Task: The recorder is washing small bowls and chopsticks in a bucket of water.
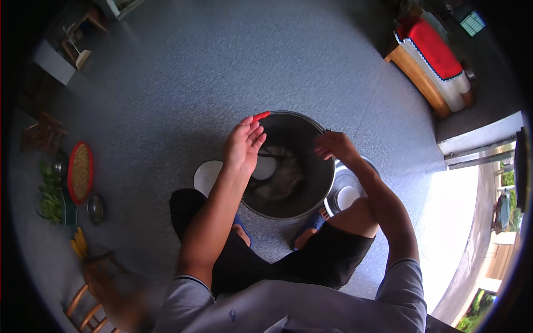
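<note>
In front of me stands a deep, dark-walled metal bucket [287, 213] between my feet. My left hand [242, 145] is over its left rim, palm up, fingers loosely curled and apart. A narrow red piece [261, 116] lies along the rim by those fingertips; whether they touch it is unclear. My right hand [336, 146] hangs over the right rim with bent fingers, slightly blurred, and its grip is hidden. Pale, indistinct contents [281, 177] lie at the bucket's shaded bottom, along with a white rounded object [264, 167]. A white bowl [206, 175] sits left of the bucket, partly behind my forearm.
At the bucket's right is a metal basin [335, 187] holding a white bowl [347, 197]. To the left are a red tray of grain-like material [81, 172], leafy greens [51, 195], a metal bowl [95, 208] and a wooden chair [85, 312]. A red-draped wooden seat [433, 50] stands upper right.
</note>
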### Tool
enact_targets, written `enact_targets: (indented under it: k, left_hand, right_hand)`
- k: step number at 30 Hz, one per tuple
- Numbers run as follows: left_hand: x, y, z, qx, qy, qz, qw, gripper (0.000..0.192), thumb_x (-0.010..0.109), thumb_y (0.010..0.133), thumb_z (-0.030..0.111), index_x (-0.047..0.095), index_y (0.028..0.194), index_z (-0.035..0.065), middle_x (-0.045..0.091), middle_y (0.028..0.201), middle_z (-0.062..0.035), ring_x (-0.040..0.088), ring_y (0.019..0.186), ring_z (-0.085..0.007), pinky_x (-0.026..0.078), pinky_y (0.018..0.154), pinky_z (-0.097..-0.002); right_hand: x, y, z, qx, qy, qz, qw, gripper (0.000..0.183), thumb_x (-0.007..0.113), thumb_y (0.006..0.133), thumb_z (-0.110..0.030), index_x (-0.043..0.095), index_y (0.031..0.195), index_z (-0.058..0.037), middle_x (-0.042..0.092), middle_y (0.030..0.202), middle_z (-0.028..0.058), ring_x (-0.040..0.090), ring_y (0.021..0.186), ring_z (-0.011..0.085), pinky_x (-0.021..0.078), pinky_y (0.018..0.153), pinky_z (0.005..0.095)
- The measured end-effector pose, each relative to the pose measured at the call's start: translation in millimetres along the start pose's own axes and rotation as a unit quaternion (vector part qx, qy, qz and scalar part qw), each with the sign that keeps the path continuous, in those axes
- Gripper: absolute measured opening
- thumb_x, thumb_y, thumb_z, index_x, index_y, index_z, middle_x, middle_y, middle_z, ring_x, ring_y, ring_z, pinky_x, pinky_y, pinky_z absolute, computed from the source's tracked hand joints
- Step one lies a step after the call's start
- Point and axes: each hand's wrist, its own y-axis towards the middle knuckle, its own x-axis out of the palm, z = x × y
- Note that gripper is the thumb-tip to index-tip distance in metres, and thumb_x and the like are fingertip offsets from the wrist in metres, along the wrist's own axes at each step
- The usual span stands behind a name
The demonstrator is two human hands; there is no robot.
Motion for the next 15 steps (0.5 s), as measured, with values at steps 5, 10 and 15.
enact_targets:
  k: [5, 10, 15]
  left_hand:
    - [3.8, -1.3, 11.7, 0.002, -0.047, -0.020, 0.999, 0.025, 0.050, 0.090, 0.010, 0.053, 0.114, 0.0019, 0.054, 0.105, -0.0098, 0.054, 0.097, -0.0208, 0.046, 0.092, -0.0375]
    - [-9.9, -13.2, 35.3, 0.011, -0.064, -0.003, 0.998, 0.024, 0.049, 0.090, 0.008, 0.053, 0.113, 0.0013, 0.055, 0.102, -0.0094, 0.055, 0.095, -0.0206, 0.046, 0.090, -0.0371]
    - [-10.6, -12.7, 38.7, 0.007, -0.103, -0.031, 0.994, 0.022, 0.050, 0.090, 0.008, 0.055, 0.110, 0.0011, 0.056, 0.097, -0.0090, 0.055, 0.092, -0.0207, 0.047, 0.088, -0.0360]
  right_hand:
    - [59.7, 92.3, 134.2, -0.296, -0.462, -0.265, 0.793, 0.021, 0.062, 0.079, -0.019, 0.065, 0.085, 0.0008, 0.066, 0.077, 0.0147, 0.066, 0.073, 0.0202, 0.0533, 0.061, 0.0348]
    - [153.6, 123.1, 185.2, 0.151, -0.374, 0.003, 0.915, 0.023, 0.062, 0.067, -0.019, 0.069, 0.083, -0.0046, 0.067, 0.089, 0.0209, 0.066, 0.083, 0.0358, 0.0527, 0.073, 0.0416]
    - [159.8, 132.0, 205.4, 0.206, -0.330, 0.028, 0.921, 0.032, 0.053, 0.073, -0.025, 0.067, 0.092, -0.0023, 0.066, 0.094, 0.0212, 0.064, 0.089, 0.0390, 0.0494, 0.080, 0.0461]
